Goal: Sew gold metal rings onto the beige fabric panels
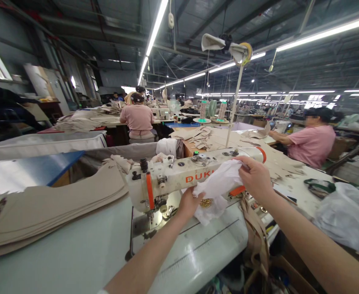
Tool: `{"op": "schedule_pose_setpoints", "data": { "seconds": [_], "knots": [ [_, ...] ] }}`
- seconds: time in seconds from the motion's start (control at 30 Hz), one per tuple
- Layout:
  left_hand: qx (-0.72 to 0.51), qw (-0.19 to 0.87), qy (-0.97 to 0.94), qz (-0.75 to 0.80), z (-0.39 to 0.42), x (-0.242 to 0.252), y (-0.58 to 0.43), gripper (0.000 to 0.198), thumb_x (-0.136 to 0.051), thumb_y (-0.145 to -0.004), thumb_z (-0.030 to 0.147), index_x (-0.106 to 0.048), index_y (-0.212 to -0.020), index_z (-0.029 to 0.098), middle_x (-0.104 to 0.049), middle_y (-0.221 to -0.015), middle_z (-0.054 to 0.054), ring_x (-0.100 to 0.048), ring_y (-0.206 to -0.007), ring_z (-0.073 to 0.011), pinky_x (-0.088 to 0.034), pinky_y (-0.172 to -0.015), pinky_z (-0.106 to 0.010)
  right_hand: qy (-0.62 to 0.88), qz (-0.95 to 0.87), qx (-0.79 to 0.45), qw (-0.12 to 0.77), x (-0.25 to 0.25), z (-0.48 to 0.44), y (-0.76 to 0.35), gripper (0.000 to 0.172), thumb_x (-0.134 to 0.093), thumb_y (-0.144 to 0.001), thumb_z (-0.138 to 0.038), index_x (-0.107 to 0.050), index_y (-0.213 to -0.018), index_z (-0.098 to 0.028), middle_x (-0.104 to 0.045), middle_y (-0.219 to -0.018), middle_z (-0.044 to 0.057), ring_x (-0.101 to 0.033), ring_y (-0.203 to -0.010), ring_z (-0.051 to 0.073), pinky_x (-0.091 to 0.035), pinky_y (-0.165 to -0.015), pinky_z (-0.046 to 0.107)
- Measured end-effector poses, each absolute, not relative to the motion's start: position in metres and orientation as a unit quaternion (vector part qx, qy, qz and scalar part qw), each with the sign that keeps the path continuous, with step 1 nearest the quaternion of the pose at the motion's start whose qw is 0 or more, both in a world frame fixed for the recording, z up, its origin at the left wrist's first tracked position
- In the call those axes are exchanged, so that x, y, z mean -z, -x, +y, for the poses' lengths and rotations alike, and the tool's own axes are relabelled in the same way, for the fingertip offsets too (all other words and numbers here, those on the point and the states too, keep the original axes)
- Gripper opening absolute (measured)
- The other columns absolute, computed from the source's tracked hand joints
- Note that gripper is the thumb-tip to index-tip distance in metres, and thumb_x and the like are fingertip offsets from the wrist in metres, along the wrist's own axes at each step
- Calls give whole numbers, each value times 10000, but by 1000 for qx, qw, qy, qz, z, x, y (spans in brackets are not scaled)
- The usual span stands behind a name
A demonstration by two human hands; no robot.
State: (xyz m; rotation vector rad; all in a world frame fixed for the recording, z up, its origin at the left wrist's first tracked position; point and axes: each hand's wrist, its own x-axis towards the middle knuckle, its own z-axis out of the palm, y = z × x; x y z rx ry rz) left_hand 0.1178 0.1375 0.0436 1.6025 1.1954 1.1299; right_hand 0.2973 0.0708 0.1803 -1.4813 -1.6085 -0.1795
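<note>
Between my hands, in front of the arm of a white sewing machine [171,173], is a thin white plastic bag [218,179]. My right hand [255,178] pinches its upper right edge, with the fingers closed. My left hand [189,203] grips the bag's left edge low down, its fingertips partly hidden by the plastic. Small gold-coloured metal pieces [205,202] show at the bag's lower part, just right of my left fingers; their exact kind is too small to tell. The machine's needle area [151,216] lies left of my left hand.
Stacked beige cut fabric panels [59,208] lie on the table at left. Beige strips [256,228] hang at the table edge below my right hand. A white plastic sack [348,216] sits at right. Two co-workers in pink shirts [137,116] sit at other stations, ahead and at right.
</note>
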Motion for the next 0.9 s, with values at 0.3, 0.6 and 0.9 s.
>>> {"op": "schedule_pose_setpoints", "data": {
  "seconds": [0.3, 0.6, 0.9],
  "knots": [
    [-454, 345, -692, 442, 126, -40, -104, 298, -505, -694, -29, -687, -836, 161, -735, -851, -32, -660, -838, -209, -502, -760, -311, 609, -623, -36, 489, -170, 41, -326, 343, -450, -598, -197, -718, -812, -191, -701, -708, 14, -606, -623, 179, -448, -567, 255],
    [-495, 263, -744, 364, 110, -32, -82, 224, -536, -675, 4, -664, -708, 184, -690, -911, -57, -632, -887, -202, -491, -788, -300, 573, -446, -449, 520, -93, -9, -338, 546, -529, -486, -92, -683, -995, -216, -700, -1038, 42, -635, -951, 239, -490, -775, 294],
    [-499, 160, -774, 356, 106, -21, -70, 203, -479, -664, 9, -554, -689, 196, -661, -958, -74, -627, -889, -200, -508, -753, -293, 331, -273, -712, 556, -42, -29, -334, 655, -688, -600, -258, -588, -1248, -231, -607, -1252, 79, -587, -1089, 263, -435, -908, 337]
  ]
}}
